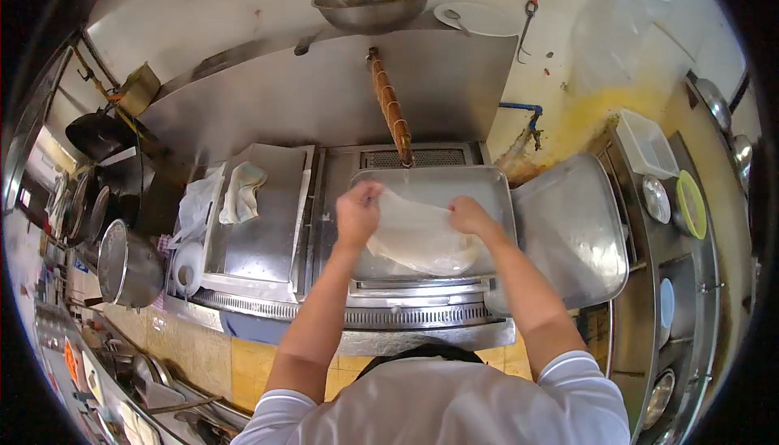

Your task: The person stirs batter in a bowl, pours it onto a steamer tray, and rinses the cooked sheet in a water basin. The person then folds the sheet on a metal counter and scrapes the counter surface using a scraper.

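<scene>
A thin, whitish, translucent sheet, perhaps dough or wet cloth, spreads over a shallow metal tray on the steel counter. My left hand is closed on the sheet's upper left edge. On its upper right edge, my right hand is closed too, fingers pinched together. Between the hands the edge sags slightly, and the lower part lies in the tray. The exact material cannot be made out.
A second metal tray leans at the right. Left are a folded cloth on a steel cover and a strainer. Behind the tray stands a wrapped pole. A metal bowl sits on the ledge above.
</scene>
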{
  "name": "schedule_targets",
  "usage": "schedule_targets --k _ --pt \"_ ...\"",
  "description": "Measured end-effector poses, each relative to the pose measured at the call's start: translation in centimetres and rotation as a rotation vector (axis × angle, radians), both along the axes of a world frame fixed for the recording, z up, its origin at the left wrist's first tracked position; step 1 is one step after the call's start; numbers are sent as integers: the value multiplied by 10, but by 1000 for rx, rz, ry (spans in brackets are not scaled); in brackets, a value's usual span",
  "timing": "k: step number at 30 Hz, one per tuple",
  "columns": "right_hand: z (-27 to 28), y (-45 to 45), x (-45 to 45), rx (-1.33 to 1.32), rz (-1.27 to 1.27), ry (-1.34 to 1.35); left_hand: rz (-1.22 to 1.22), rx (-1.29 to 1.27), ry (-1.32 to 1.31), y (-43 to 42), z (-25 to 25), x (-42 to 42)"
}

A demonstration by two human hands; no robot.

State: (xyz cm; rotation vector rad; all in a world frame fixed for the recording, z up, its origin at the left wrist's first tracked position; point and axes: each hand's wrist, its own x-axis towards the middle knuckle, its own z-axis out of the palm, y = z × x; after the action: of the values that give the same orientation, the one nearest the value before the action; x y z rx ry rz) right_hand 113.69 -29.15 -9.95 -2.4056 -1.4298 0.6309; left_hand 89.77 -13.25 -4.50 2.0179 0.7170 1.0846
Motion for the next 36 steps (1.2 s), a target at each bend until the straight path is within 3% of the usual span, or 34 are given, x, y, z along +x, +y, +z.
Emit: schedule_targets --k 2,4,5,8,9,12,13,15,17,21,23,25,27,28,30,32,35,36 --pt "23 26 -41 512 -17 270 -60 62 55 -16 5 11" --pt "57 43 -82 447 19 394 -103 180 58 -28 23 21" --pt "65 46 -92 417 34 457 -75 75 133 -25 37 15" --pt "-34 22 -29 278 10 27 72 110 -117 27 60 -33" --pt "-53 -7 10 175 60 -64 178 8 -223 43 63 -50" --pt "-33 -28 33 -79 87 -247 221 39 -167 43 55 -62" --pt "-25 -31 29 -155 73 -290 132 49 -114 42 37 -52" --pt "-46 6 10 431 29 -6 98 99 145 14 13 -20" --pt "55 36 -77 658 -3 544 -20 165 183 -20 23 6" --pt "8 35 -70 424 -49 263 -29 190 -6 5 61 -23" --pt "-47 3 -2 286 57 -62 145 99 -78 32 73 -54" --pt "-36 -23 20 -1 77 -294 191 111 -29 36 61 -66" --pt "-8 -10 10 100 35 -153 166 38 -4 31 36 -59" --pt "8 2 -3 149 15 -85 110 119 40 21 28 -47" --pt "25 41 -52 743 56 373 3 235 78 -6 29 -21" --pt "37 69 -90 665 58 670 -102 312 64 -27 47 -4" --pt "3 37 -70 314 -87 233 16 260 -78 11 61 -37" --pt "-60 21 -20 198 240 -151 96 227 -107 23 63 -51"
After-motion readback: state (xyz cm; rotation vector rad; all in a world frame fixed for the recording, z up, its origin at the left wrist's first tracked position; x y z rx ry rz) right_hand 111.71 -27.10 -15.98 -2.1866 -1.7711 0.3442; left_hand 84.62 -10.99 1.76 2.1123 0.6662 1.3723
